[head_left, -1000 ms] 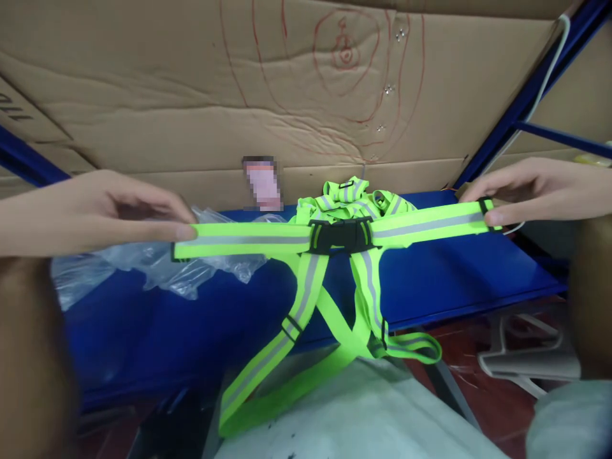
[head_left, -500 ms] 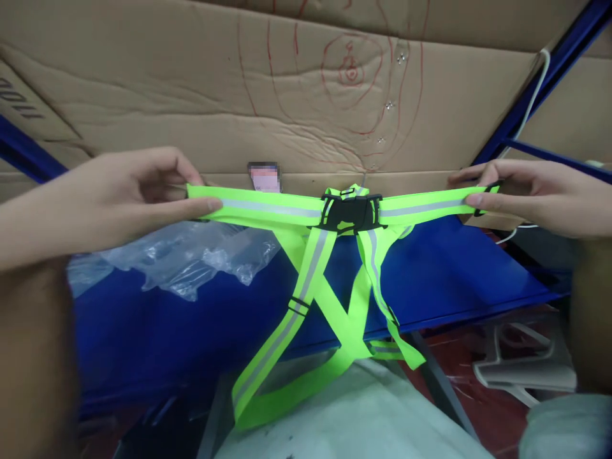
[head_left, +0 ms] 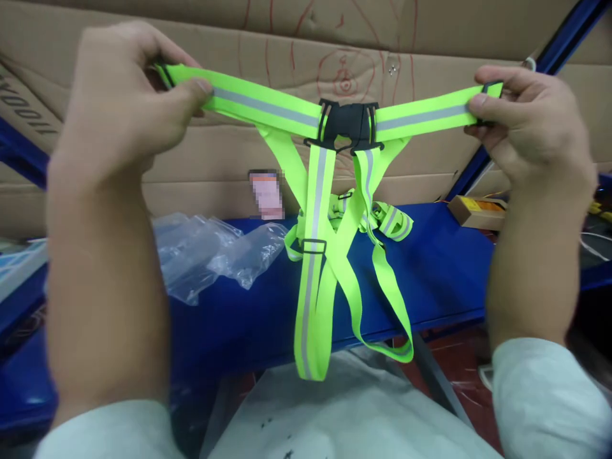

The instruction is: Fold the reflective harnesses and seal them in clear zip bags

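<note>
Stretched between my hands is a neon yellow-green reflective harness (head_left: 268, 108) with grey stripes. My left hand (head_left: 138, 95) pinches one end of its waist belt, close to a black slider. At the other end, my right hand (head_left: 521, 115) grips the belt beside another black slider. A fastened black buckle (head_left: 348, 124) sits at the belt's middle. Below it the shoulder straps (head_left: 315, 306) hang in loops, crossing each other. Behind them, a bunched heap of similar reflective straps (head_left: 394, 220) lies on the blue shelf (head_left: 440, 268).
Crumpled clear plastic bags (head_left: 215, 255) lie at the left of the shelf. A phone (head_left: 266, 194) with a blurred screen leans against the cardboard wall (head_left: 191, 153), which has red rings drawn on it. To the right are a small cardboard box (head_left: 478, 210) and blue frame posts (head_left: 568, 35).
Both hands have raised the harness, so its straps now hang free over the shelf edge. The heap of straps behind has come into view.
</note>
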`<state>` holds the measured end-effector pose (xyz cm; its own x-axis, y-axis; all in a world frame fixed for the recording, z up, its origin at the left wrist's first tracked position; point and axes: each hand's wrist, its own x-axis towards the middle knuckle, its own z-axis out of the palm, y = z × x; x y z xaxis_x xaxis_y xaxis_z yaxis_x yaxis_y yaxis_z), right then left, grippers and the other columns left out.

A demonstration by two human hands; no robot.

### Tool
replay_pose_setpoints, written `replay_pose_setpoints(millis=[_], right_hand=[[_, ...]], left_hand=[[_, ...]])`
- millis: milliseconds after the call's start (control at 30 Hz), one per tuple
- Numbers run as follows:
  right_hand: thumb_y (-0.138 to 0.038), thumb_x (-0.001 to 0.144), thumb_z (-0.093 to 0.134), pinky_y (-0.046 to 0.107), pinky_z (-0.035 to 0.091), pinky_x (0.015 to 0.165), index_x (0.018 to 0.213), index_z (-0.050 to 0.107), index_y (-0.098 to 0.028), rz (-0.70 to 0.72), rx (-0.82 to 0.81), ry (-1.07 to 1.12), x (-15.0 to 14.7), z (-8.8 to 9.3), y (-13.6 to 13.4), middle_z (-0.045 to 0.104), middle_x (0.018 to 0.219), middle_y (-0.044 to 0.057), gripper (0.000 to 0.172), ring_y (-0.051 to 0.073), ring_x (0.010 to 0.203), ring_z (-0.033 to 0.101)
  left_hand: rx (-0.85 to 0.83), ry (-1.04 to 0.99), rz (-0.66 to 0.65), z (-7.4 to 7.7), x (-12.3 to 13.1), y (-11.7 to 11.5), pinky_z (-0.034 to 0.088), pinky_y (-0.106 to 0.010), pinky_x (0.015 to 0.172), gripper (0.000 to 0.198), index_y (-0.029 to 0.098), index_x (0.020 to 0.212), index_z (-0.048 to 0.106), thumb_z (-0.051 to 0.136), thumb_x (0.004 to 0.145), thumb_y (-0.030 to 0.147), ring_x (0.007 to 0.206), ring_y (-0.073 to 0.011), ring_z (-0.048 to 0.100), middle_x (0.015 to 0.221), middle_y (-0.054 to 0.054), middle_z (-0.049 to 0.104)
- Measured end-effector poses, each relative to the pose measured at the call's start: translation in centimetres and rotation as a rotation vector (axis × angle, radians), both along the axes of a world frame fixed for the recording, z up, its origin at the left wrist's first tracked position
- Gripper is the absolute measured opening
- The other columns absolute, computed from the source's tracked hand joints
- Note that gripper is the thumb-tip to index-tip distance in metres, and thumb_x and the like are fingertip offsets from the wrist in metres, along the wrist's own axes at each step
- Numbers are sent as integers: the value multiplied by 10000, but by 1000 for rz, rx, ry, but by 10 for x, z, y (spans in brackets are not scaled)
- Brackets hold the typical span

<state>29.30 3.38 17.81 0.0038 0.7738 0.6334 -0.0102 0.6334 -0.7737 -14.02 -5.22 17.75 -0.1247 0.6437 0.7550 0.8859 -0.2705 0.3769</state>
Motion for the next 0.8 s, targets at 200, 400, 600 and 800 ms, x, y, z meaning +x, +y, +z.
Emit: replay_pose_setpoints(millis=[200, 400, 600, 800], right_hand=[[41, 879, 623, 188, 388, 509, 914, 745, -163, 52, -123, 325, -27, -11, 24, 621, 780, 6, 240, 55, 614, 556], [-169, 703, 847, 222, 415, 570, 996, 723, -246, 55, -37, 264, -31, -31, 43, 665, 932, 6, 327, 113, 759, 564], [-288, 575, 961, 236, 492, 627, 1014, 756, -245, 77, -2, 242, -25, -43, 61, 675, 948, 16, 486, 119, 765, 588], [-395, 575, 998, 258, 529, 624, 1045, 790, -270, 194, 80, 139, -25, -34, 27, 683, 927, 6, 529, 122, 730, 603]], left_hand=[[260, -435, -346, -15, 8, 32, 639, -309, 657, 313, 181, 1102, 644, 796, 828, 180, 661, -88, 625, 866, 53, 575], [311, -758, -576, -32, -6, 49, 531, -229, 622, 464, 165, 1061, 600, 852, 676, 108, 672, -62, 550, 796, 79, 560], [189, -825, -630, -43, -12, 45, 529, -265, 708, 617, 184, 1026, 649, 1006, 556, 364, 733, -91, 561, 788, 67, 587], [168, -648, -684, -37, -5, 10, 620, -437, 954, 358, 304, 1059, 654, 859, 793, 428, 868, -138, 612, 904, 57, 604]])
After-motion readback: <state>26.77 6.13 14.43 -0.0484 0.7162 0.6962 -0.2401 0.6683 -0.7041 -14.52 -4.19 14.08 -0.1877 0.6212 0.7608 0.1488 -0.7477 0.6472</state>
